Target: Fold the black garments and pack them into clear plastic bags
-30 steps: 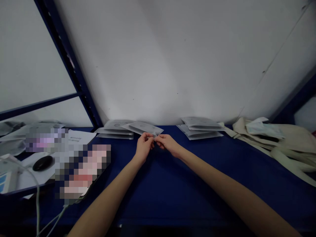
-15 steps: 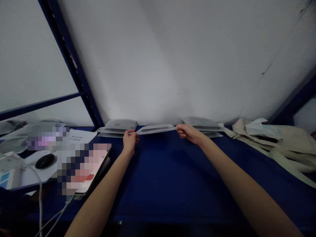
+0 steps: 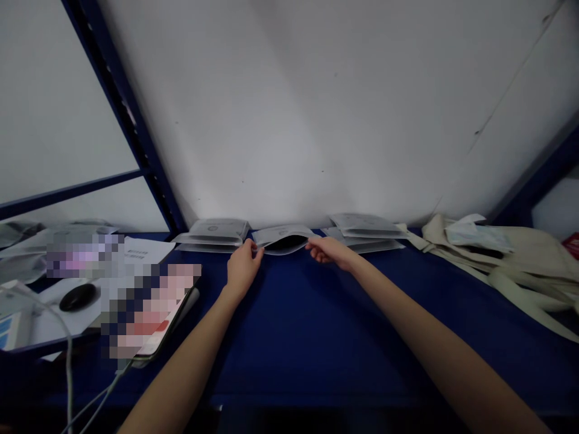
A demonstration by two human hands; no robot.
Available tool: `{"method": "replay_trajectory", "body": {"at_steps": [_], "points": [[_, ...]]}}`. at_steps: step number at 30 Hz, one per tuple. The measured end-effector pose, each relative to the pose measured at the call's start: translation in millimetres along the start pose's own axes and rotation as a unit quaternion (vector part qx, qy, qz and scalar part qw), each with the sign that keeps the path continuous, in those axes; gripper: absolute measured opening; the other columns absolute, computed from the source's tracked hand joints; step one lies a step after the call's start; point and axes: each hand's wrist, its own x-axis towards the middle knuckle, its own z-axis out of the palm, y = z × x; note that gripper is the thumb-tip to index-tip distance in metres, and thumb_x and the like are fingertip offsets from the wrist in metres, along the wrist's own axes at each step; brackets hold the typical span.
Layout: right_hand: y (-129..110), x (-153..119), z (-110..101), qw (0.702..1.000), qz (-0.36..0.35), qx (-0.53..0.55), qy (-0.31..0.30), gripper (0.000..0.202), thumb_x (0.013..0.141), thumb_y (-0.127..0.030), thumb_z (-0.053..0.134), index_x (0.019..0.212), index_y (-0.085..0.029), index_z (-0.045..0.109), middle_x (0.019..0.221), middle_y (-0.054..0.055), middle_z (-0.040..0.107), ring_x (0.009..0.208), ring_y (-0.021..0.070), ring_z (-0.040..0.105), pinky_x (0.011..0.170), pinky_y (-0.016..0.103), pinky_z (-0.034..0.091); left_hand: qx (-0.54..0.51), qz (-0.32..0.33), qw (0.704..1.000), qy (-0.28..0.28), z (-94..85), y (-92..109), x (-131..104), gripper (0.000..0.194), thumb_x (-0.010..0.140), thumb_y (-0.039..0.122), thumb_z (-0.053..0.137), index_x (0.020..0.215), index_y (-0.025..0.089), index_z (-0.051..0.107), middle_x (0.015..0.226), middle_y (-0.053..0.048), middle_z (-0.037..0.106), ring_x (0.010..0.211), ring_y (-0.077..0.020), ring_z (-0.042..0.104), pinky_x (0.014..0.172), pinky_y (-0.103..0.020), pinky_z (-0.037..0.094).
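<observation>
Right hand [image 3: 332,252]: grip pressed together, thumb and forefinger pinching the right end of the mouth of a frosted translucent grey plastic bag [image 3: 286,231]; remaining fingers curled beneath. Left hand [image 3: 244,263]: grip nearly together at the left end of the same mouth, thumb and forefinger slightly parted; whether they press on the film cannot be told.

Bag position: directly between the two grips, lying at the back of the dark blue tabletop [image 3: 307,325], near the white wall [image 3: 289,120]. Mouth faces the person and gapes in a lens shape, dark inside; upper panel bowed up, lower lip bowed down. A round printed mark on the upper panel, too small to read.

Neighbours: a left pile of similar frosted grey bags [image 3: 217,229] just beyond the left hand; a right pile of similar frosted grey bags [image 3: 368,226] behind and beside the right hand. Beige fabric heap [image 3: 534,253] farther right.
</observation>
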Motion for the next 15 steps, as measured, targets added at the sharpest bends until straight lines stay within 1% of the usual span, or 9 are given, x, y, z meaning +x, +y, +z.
{"method": "replay_trajectory", "body": {"at_steps": [2,3,5,6,8,9,11,13,15], "points": [[1,-1,8,0.997,-0.031,-0.059,-0.044,0.023,0.084,-0.03,0.046,0.077,-0.014,0.06,0.062,0.002,0.057,0.047,0.0075,0.048,0.045,0.021,0.034,0.022,0.018,1.0,-0.001,0.4,0,0,0.017,0.085,0.036,0.048,0.087,0.021,0.057,0.079,-0.004,0.065,0.076,-0.0192,0.061,0.061,-0.024,0.037],[1,-1,13,0.992,-0.063,-0.099,-0.051,0.022,0.084,-0.029,0.046,0.08,-0.014,0.061,0.064,0.002,0.059,0.048,0.0082,0.049,0.046,0.022,0.035,0.028,0.025,0.999,-0.001,0.8,-1,1,0.017,0.086,0.035,0.047,0.087,0.021,0.057,0.079,-0.004,0.065,0.076,-0.0189,0.061,0.061,-0.024,0.037],[2,-4,24,0.966,-0.159,-0.202,-0.021,0.021,0.083,-0.026,0.046,0.086,-0.015,0.064,0.07,0.004,0.062,0.055,0.0106,0.054,0.054,0.024,0.04,0.031,0.036,0.999,-0.001,1.8,-1,1,0.016,0.086,0.033,0.047,0.084,0.02,0.058,0.076,-0.004,0.065,0.073,-0.0183,0.061,0.06,-0.024,0.036],[2,-6,30,0.942,-0.216,-0.258,0.006,0.021,0.082,-0.023,0.047,0.09,-0.015,0.065,0.076,0.005,0.064,0.061,0.0123,0.056,0.06,0.026,0.043,0.029,0.04,0.999,0.0,2.5,-1,2,0.016,0.086,0.032,0.048,0.083,0.02,0.058,0.075,-0.004,0.065,0.071,-0.018,0.06,0.059,-0.024,0.036],[4,-11,42,0.876,-0.317,-0.36,0.047,0.025,0.081,-0.02,0.048,0.099,-0.015,0.065,0.092,0.008,0.064,0.08,0.0169,0.059,0.074,0.03,0.045,0.022,0.05,0.999,0.003,3.8,-1,2,0.016,0.086,0.031,0.047,0.082,0.019,0.058,0.072,-0.003,0.064,0.069,-0.0173,0.06,0.059,-0.024,0.035],[5,-13,47,0.843,-0.354,-0.401,0.057,0.027,0.081,-0.018,0.048,0.102,-0.014,0.065,0.103,0.011,0.062,0.091,0.0196,0.058,0.08,0.032,0.044,0.021,0.058,0.998,0.005,4.3,-1,3,0.016,0.086,0.03,0.047,0.081,0.019,0.058,0.072,-0.003,0.064,0.068,-0.0169,0.06,0.059,-0.024,0.035],[8,-14,56,0.788,-0.4,-0.464,0.065,0.03,0.082,-0.019,0.049,0.107,-0.012,0.063,0.125,0.016,0.05,0.111,0.0248,0.05,0.091,0.037,0.04,0.023,0.08,0.996,0.005,4.9,-1,3,0.015,0.086,0.028,0.046,0.082,0.019,0.058,0.074,-0.003,0.065,0.068,-0.0165,0.06,0.06,-0.024,0.036],[12,-11,61,0.755,-0.414,-0.503,0.077,0.031,0.083,-0.021,0.05,0.108,-0.01,0.063,0.137,0.019,0.038,0.122,0.0287,0.04,0.099,0.04,0.034,0.033,0.1,0.994,0.004,5.1,1,2,0.014,0.086,0.026,0.046,0.083,0.018,0.058,0.077,-0.004,0.066,0.069,-0.0165,0.06,0.061,-0.024,0.036],[16,-4,62,0.74,-0.411,-0.526,0.087,0.031,0.084,-0.024,0.05,0.108,-0.01,0.064,0.139,0.02,0.035,0.126,0.0303,0.034,0.102,0.043,0.029,0.038,0.115,0.993,0.001,5.3,2,2,0.013,0.086,0.023,0.046,0.083,0.018,0.058,0.079,-0.005,0.066,0.07,-0.0165,0.06,0.061,-0.024,0.036]]}}
